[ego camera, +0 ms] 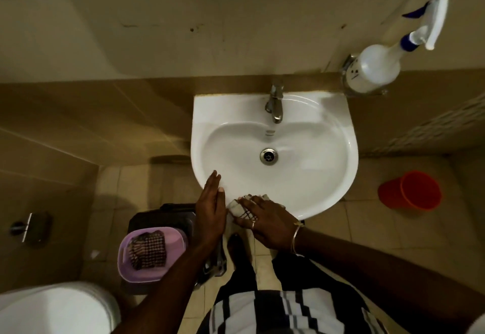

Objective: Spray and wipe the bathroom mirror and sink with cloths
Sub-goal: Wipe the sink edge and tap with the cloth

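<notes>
Right hand pressing cloth onto front rim of sink, fingers spread over it, clamping rather than gripping. Left hand flat on rim beside cloth, fingers released, holding nothing. Spare cloth in tub below. Sprayer on wall holder, well apart. Risk: cloth bunched near rim edge, could slide off to floor; pressure uneven, streaks likely.
</notes>
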The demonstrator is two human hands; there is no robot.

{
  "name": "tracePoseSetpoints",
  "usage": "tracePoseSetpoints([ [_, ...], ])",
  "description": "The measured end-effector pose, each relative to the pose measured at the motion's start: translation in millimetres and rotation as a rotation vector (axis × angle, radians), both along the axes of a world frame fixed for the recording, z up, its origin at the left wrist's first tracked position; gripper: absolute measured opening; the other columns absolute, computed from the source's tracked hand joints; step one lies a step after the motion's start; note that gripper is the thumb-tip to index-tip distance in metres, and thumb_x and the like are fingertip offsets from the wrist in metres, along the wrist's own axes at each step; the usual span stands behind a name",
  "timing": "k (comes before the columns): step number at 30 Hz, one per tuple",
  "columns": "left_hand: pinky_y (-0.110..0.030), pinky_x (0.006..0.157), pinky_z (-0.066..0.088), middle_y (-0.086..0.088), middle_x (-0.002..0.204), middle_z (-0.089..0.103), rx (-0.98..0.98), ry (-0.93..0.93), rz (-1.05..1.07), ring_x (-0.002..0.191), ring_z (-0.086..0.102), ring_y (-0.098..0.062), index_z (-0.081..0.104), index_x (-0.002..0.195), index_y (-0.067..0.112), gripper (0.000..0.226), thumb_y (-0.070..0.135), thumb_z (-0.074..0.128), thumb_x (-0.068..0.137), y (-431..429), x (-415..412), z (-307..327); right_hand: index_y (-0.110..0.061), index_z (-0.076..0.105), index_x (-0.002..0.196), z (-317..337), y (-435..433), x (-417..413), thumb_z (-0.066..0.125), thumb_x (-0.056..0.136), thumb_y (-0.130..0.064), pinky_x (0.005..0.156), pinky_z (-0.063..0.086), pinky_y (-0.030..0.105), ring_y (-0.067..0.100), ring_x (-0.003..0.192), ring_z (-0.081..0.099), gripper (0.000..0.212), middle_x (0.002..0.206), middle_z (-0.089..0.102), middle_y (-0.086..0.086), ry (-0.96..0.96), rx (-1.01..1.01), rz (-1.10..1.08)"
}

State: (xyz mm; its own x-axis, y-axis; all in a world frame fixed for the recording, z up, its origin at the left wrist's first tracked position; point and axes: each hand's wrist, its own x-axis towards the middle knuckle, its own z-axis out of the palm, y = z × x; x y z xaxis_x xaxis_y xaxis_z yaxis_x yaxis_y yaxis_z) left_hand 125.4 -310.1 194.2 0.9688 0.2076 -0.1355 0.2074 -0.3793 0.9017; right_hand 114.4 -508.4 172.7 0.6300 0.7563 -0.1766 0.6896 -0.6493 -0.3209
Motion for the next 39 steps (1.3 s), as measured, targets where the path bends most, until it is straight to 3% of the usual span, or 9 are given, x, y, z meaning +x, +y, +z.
tracePoseSetpoints([
  [4, -0.045, 0.122, 0.035, -0.003, 0.154, 0.050, 0.008, -0.004, -0.096, 0.146, 0.044, -0.019, 0.054, 0.147, 0.012, 0.041, 0.008, 0.050, 0.106, -22.8, -3.1, 3.8, -0.037, 0.046, 0.150, 7.4, -42.0, -3.5, 0.043, 0.092, -0.022, 0.110, 0.042, 0.058, 0.042, 0.140, 0.045, 0.060, 0.157, 0.042, 0.018, -0.091, -0.096, 0.099],
  [9, -0.043, 0.123, 0.034, 0.004, 0.155, 0.049, 0.004, 0.050, -0.158, 0.146, 0.042, -0.012, 0.054, 0.147, 0.020, 0.040, 0.015, 0.050, 0.107, -54.0, 2.3, -1.0, -0.040, 0.055, 0.140, 17.2, -98.3, 6.0, 0.069, 0.083, -0.029, 0.101, 0.049, 0.055, 0.039, 0.135, 0.051, 0.060, 0.152, 0.050, 0.015, -0.080, -0.138, 0.190],
  [13, -0.040, 0.122, 0.035, 0.001, 0.154, 0.051, 0.007, 0.072, -0.229, 0.144, 0.045, -0.012, 0.052, 0.147, 0.023, 0.040, 0.016, 0.048, 0.108, -76.4, 7.6, -5.3, -0.030, 0.049, 0.149, 22.7, -140.1, 21.4, 0.056, 0.094, -0.042, 0.106, 0.041, 0.052, 0.032, 0.131, 0.051, 0.057, 0.146, 0.055, 0.009, 0.005, -0.106, 0.095],
  [18, -0.032, 0.121, 0.035, 0.001, 0.151, 0.054, -0.004, 0.105, -0.233, 0.143, 0.047, -0.014, 0.055, 0.145, 0.023, 0.038, 0.016, 0.049, 0.108, -109.1, 13.1, -1.5, -0.027, 0.053, 0.146, 31.0, -198.8, 47.4, 0.055, 0.090, -0.046, 0.107, 0.038, 0.052, 0.032, 0.129, 0.054, 0.059, 0.138, 0.061, 0.007, -0.017, -0.157, 0.042],
  [22, -0.034, 0.121, 0.036, 0.004, 0.150, 0.055, -0.032, 0.129, -0.234, 0.142, 0.048, -0.011, 0.055, 0.145, 0.023, 0.039, 0.017, 0.049, 0.107, -137.1, 18.3, -1.2, -0.029, 0.054, 0.146, 25.1, -226.8, 55.4, 0.051, 0.094, -0.048, 0.117, 0.025, 0.059, 0.032, 0.143, 0.043, 0.056, 0.148, 0.054, 0.006, -0.037, -0.160, -0.024],
  [29, -0.037, 0.121, 0.037, 0.005, 0.150, 0.055, -0.036, 0.146, -0.228, 0.142, 0.047, -0.009, 0.056, 0.145, 0.023, 0.038, 0.019, 0.049, 0.108, -171.1, 27.1, -4.2, -0.022, 0.058, 0.143, 11.8, -252.5, 89.0, 0.048, 0.097, -0.042, 0.121, 0.020, 0.063, 0.039, 0.154, 0.025, 0.051, 0.155, 0.048, 0.011, -0.084, -0.104, -0.219],
  [34, -0.038, 0.120, 0.038, 0.005, 0.150, 0.055, -0.019, 0.134, -0.189, 0.142, 0.047, -0.009, 0.056, 0.145, 0.022, 0.038, 0.018, 0.049, 0.107, -178.1, 29.3, -5.9, -0.020, 0.061, 0.141, 0.6, -259.8, 138.4, 0.049, 0.097, -0.038, 0.122, 0.014, 0.066, 0.043, 0.156, 0.013, 0.049, 0.164, 0.034, 0.016, -0.171, -0.112, -0.330],
  [39, -0.037, 0.121, 0.037, 0.004, 0.150, 0.055, -0.011, 0.147, -0.127, 0.141, 0.047, -0.009, 0.055, 0.146, 0.021, 0.040, 0.017, 0.049, 0.107, -176.5, 30.8, -8.0, -0.029, 0.029, 0.161, -7.4, -252.5, 163.6, 0.047, 0.097, -0.035, 0.122, 0.010, 0.067, 0.046, 0.156, 0.004, 0.067, 0.169, 0.015, 0.019, -0.192, -0.081, -0.566],
])
